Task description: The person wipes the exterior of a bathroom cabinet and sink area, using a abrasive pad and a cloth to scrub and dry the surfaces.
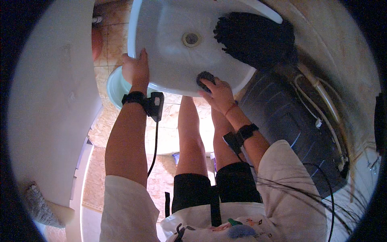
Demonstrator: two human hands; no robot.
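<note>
A white wash basin [173,60] with a pale bluish rim and a round metal drain [191,39] fills the top middle. My left hand [136,69] grips its left rim, thumb on the inner side; the other fingers are partly hidden outside the rim. In my right hand [219,93] is a dark scouring pad [205,80], pressed to the basin's inner wall near the front rim. A black cloth-like bundle with a ragged edge [256,40] hangs over the basin's right side.
A light green tub [117,86] stands on the tiled floor [107,52] below the left rim. At the right are a large dark grey ribbed panel [282,117] and a pale pipe [328,99] along the wall. A white surface [56,92] rises at the left. Cables hang from both wrists.
</note>
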